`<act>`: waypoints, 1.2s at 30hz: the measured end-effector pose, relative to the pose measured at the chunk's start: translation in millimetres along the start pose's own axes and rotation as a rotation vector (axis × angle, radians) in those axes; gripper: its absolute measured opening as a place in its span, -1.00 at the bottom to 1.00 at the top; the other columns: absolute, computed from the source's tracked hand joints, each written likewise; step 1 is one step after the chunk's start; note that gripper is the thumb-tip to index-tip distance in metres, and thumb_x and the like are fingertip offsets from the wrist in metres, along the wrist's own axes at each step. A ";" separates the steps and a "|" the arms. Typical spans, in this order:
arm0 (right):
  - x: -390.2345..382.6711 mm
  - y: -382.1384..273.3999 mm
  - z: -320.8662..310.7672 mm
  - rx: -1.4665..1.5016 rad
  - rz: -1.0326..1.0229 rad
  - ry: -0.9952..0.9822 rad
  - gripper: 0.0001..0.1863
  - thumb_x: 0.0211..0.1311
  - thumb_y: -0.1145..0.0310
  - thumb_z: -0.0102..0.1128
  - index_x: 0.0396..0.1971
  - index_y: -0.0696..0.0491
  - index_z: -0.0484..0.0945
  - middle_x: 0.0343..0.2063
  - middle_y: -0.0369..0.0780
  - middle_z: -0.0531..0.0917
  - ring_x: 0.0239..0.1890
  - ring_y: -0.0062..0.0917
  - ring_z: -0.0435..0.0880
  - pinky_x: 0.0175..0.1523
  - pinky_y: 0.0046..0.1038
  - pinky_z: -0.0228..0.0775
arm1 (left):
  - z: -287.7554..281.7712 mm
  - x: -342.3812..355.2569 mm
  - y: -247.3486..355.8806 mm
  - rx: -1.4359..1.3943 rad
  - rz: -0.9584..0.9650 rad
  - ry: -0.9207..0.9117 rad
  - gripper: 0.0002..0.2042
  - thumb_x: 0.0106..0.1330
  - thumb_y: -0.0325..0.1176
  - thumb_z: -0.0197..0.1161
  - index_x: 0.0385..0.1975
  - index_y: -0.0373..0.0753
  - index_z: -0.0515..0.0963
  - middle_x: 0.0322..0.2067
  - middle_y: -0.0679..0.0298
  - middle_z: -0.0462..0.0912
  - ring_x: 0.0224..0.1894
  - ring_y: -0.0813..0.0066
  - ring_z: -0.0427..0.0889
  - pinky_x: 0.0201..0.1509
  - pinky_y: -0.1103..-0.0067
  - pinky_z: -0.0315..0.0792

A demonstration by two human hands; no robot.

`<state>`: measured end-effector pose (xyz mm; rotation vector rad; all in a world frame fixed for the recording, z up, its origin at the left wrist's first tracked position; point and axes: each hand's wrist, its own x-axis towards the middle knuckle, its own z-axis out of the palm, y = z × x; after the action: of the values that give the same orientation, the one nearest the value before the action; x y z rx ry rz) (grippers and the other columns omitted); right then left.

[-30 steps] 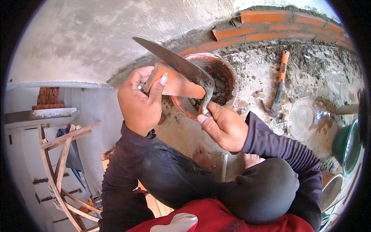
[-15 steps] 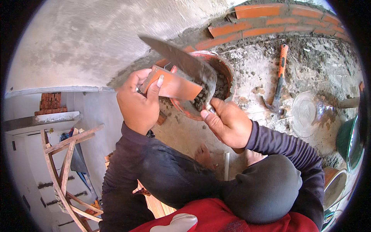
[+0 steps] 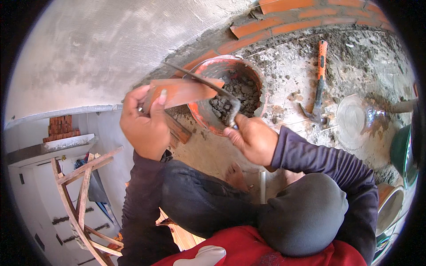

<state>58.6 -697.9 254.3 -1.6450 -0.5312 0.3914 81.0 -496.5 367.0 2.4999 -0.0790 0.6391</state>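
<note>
My left hand (image 3: 144,126) grips an orange brick piece (image 3: 182,91) at its left end, above a round bucket (image 3: 197,117) of grey, lumpy mortar (image 3: 242,95). My right hand (image 3: 253,142) is closed on the bent handle of a steel trowel (image 3: 202,80), whose blade is tilted nearly edge-on across the brick piece; I cannot tell whether they touch.
Low brick courses (image 3: 306,26) line the wall at the top. A claw hammer (image 3: 321,66) lies on the dirty floor right of the bucket. A green basin (image 3: 401,155) and a round container (image 3: 390,208) stand at the right, a wooden frame (image 3: 66,199) at the left.
My left hand and the brick piece have moved left. The trowel has moved slightly lower and tipped from showing its flat face to nearly edge-on. More mortar shows in the bucket.
</note>
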 end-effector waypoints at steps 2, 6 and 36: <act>-1.4 40.3 8.9 -0.102 0.116 0.028 -0.64 0.30 0.23 0.00 -0.48 0.28 0.36 -0.65 0.15 0.50 -0.45 0.11 0.53 -0.37 -0.07 0.36 | -9.3 1.6 0.5 -0.100 0.004 0.044 -0.78 0.18 -0.48 0.30 -0.21 -0.37 0.47 -0.28 0.25 0.55 -0.25 0.58 0.54 -0.18 0.66 0.43; -9.2 42.4 1.7 -0.056 0.224 0.121 -0.64 0.29 0.24 0.01 -0.50 0.28 0.36 -0.65 0.16 0.50 -0.46 0.12 0.53 -0.37 -0.06 0.35 | -22.4 -5.4 -15.9 -0.131 -0.097 0.064 -0.73 0.23 -0.44 0.27 -0.15 -0.39 0.40 -0.25 0.19 0.53 -0.20 0.58 0.53 -0.19 0.68 0.43; 19.0 1.6 -7.7 -0.375 -0.287 -0.050 -0.77 0.18 0.29 0.17 -0.29 0.13 0.44 -0.56 -0.04 0.55 -0.52 -0.12 0.58 -0.43 -0.26 0.43 | 5.5 -102.5 -109.1 -2.411 -1.232 -0.278 -0.60 0.31 -0.46 0.05 0.13 -0.41 0.27 -0.04 0.02 0.43 -0.08 0.15 0.48 0.03 0.45 0.56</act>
<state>78.8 -694.0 254.7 -1.8846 -0.9083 0.1233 12.9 -415.0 261.3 -0.0179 0.3483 -0.3873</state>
